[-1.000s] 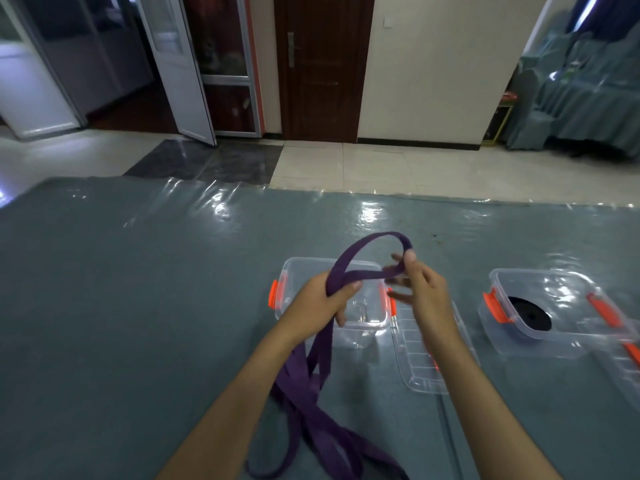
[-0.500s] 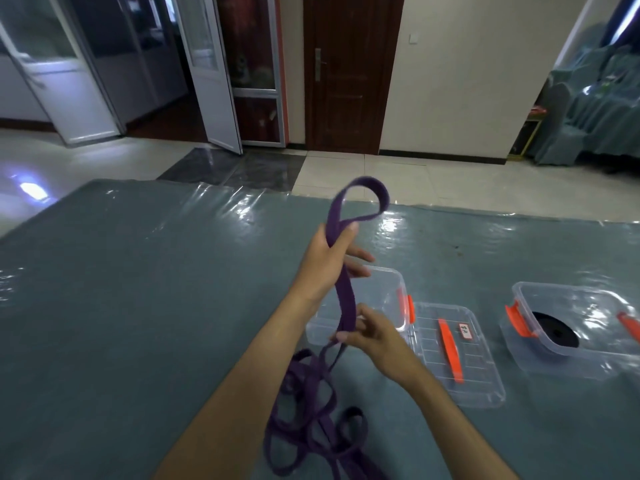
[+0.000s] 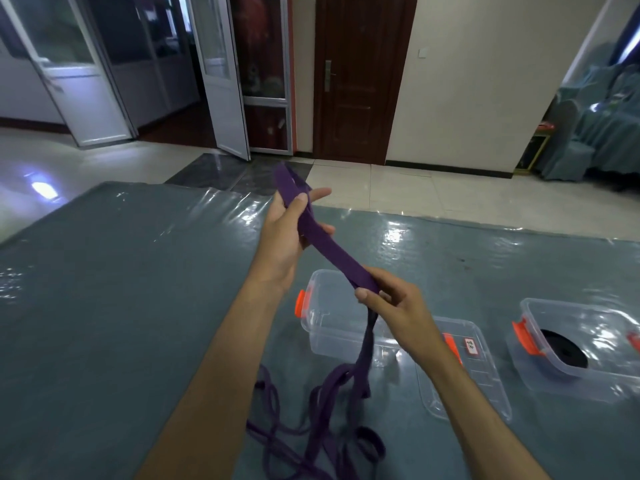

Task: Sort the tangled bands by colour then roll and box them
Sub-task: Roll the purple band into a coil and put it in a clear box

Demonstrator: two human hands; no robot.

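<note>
A long purple band (image 3: 332, 251) stretches taut between my hands above the table. My left hand (image 3: 289, 233) grips its folded upper end, thumb pressed on the strap, with a short loop sticking up past the fingers. Lower and to the right, my right hand (image 3: 391, 303) pinches the doubled band. From there the band hangs down into a loose tangle (image 3: 322, 434) on the table near me. An open clear box with orange clips (image 3: 318, 317) stands under my hands. A second clear box (image 3: 588, 375) at the right holds a rolled black band (image 3: 562, 348).
A clear lid with an orange handle and a small label (image 3: 485, 382) lies flat between the two boxes. The table has a grey cover under shiny plastic film (image 3: 121, 289). Beyond its far edge are a tiled floor, doors and covered chairs.
My left hand has lifted the band's end higher and farther away, the loop above it has shrunk, and my right hand has slid along the band, pulling the stretch between my hands straight.
</note>
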